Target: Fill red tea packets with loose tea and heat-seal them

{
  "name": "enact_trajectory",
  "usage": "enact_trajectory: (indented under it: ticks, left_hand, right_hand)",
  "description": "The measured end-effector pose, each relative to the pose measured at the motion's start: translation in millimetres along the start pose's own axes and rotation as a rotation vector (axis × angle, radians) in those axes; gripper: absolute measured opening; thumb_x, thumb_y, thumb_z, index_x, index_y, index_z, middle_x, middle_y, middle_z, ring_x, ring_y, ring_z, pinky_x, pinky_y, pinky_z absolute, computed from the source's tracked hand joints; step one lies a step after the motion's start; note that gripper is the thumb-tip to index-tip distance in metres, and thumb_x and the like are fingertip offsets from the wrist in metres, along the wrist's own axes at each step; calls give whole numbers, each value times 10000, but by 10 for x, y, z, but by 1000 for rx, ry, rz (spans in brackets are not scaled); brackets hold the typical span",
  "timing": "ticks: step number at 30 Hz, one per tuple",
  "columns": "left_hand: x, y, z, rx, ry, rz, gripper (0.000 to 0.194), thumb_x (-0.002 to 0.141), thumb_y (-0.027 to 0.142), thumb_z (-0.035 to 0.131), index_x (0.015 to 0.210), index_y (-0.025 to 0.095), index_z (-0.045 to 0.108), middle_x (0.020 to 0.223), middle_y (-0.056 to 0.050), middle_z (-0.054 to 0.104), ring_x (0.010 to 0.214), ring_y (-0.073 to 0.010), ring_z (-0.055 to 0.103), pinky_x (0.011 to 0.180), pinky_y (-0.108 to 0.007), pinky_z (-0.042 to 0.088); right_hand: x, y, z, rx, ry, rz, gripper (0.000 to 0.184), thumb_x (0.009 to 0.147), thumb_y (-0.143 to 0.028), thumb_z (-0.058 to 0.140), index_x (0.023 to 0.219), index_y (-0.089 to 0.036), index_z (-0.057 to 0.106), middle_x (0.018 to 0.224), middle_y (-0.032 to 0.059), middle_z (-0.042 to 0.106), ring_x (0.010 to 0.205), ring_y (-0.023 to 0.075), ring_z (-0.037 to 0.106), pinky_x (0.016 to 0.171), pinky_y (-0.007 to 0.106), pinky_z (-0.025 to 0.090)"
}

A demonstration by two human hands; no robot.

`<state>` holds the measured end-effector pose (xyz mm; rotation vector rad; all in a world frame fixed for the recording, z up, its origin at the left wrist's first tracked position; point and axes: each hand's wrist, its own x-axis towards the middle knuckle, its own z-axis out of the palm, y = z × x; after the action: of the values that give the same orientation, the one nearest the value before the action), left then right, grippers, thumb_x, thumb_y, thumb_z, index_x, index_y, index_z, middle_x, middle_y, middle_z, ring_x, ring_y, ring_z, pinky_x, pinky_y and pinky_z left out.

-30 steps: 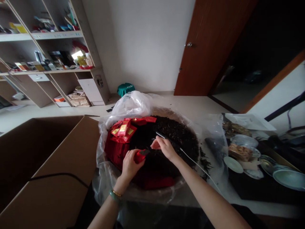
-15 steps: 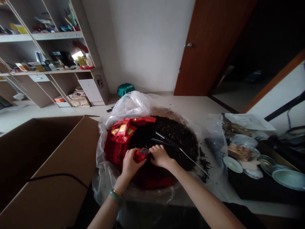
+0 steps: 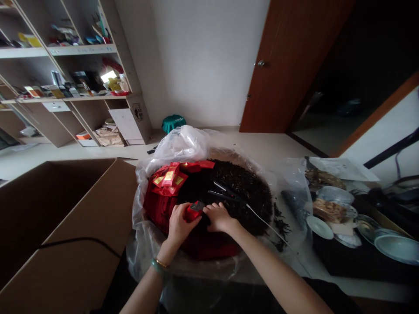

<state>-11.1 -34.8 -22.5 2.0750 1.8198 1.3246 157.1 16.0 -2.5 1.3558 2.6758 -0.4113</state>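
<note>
My left hand point(image 3: 180, 223) is closed round a small red packet point(image 3: 193, 212), its dark grey end facing my right hand. Beside that end is my right hand point(image 3: 218, 216), its fingers bent and close together. Whatever they may hold is hidden. Both hands are over a heap of dark, dry leaves, like loose tea point(image 3: 250, 181), in a plastic-lined round container. A black hair straightener point(image 3: 225, 192) lies spread apart on the leaves, its pale cord running to the right. Filled-looking red packets with gold labels point(image 3: 170, 178) are piled at the heap's left.
An open cardboard box point(image 3: 94, 218) stands at the left. Clear plastic sheeting point(image 3: 183, 144) bunches over the container's far rim. Bowls point(image 3: 396, 245) and bags stand on the right. Shelves point(image 3: 81, 50), a wall and a brown door point(image 3: 288, 65) are behind.
My right hand has shifted slightly left, towards the packet's grey end. My left hand still grips the red packet in nearly the same place.
</note>
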Motion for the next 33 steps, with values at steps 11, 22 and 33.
enact_trajectory:
  ticks: [11,22,33]
  left_hand:
    - [104,25,14,23,19,-72,443,601,314,783,986,200,596,875,-38,641,810,-220,595,694,-345,517]
    - [177,62,104,46,-28,-76,455,588,296,794,988,214,593,909,-37,657,845,-230,577,732,-362,511]
    - [224,147,215,26,-23,-47,470,613,345,774,1016,194,585,892,-50,657,821,-230,573,712,-362,514]
  right_hand:
    - [-9,30,-65,154,122,71,404,681,-87,587,1062,-219,626,1020,77,656,938,238,620,687,285,449]
    - [-117,186,-536,792,622,-84,283,680,-203,606,963,-209,626,924,14,683,875,187,639,838,325,481]
    - [-193,95,-610,622,629,-209,415,649,-101,674,1048,-208,635,1075,64,589,1038,198,576,970,367,435]
